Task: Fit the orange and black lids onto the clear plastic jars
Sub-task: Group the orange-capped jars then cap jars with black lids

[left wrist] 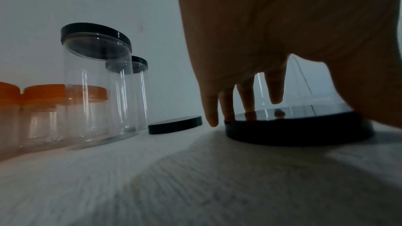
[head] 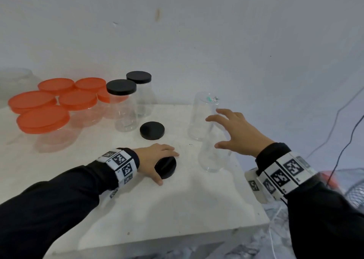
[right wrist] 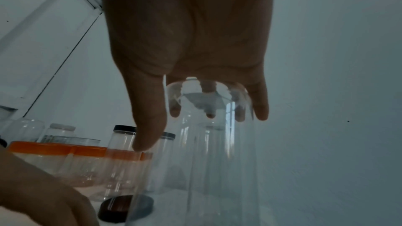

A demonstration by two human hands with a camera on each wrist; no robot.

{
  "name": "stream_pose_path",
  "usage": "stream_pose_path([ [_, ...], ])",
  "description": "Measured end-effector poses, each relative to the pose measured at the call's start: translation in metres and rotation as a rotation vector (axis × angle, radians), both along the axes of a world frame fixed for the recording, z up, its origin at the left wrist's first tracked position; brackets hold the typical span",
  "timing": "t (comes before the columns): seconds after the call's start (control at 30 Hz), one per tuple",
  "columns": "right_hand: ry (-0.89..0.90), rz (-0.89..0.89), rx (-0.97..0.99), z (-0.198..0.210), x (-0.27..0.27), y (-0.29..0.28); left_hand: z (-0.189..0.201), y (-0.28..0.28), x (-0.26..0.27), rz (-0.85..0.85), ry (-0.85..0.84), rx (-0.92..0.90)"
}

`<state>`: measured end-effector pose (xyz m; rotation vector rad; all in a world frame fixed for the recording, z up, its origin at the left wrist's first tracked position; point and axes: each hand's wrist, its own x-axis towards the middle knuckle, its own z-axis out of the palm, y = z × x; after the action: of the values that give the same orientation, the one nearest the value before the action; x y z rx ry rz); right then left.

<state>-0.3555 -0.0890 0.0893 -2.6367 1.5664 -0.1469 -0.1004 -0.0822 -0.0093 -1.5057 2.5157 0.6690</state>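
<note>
My left hand (head: 167,168) grips a black lid (head: 165,167) between thumb and fingers, low on the white table (head: 177,209). In the left wrist view the black lid (left wrist: 300,130) lies on the tabletop under my left hand (left wrist: 304,112). My right hand (head: 212,132) is spread open just above a lidless clear jar (head: 212,160) without holding it. In the right wrist view my right hand (right wrist: 202,126) has its fingers splayed around the top of that clear jar (right wrist: 217,169). A second lidless jar (head: 202,117) stands behind it, sticker on top. Another loose black lid (head: 152,130) lies mid-table.
Two clear jars with black lids (head: 123,105) (head: 140,93) stand at the back. Several low jars with orange lids (head: 43,118) crowd the left side. The table's right edge (head: 254,189) is close to my right wrist, with cables (head: 334,120) and a wire basket (head: 354,191) beyond it.
</note>
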Motion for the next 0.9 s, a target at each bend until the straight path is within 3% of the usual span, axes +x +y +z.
stream_pose_path([
  [0.23, -0.069, 0.044, -0.027, 0.006, -0.003, 0.000, 0.001, -0.004, 0.008, 0.048, 0.076, -0.051],
  [0.47, -0.204, 0.049, -0.009, -0.005, 0.009, 0.001, 0.022, 0.014, 0.059, 0.267, 0.288, -0.210],
  [0.9, -0.426, 0.074, 0.157, -0.045, 0.078, -0.004, 0.044, 0.067, 0.130, 0.576, 0.382, -0.423],
])
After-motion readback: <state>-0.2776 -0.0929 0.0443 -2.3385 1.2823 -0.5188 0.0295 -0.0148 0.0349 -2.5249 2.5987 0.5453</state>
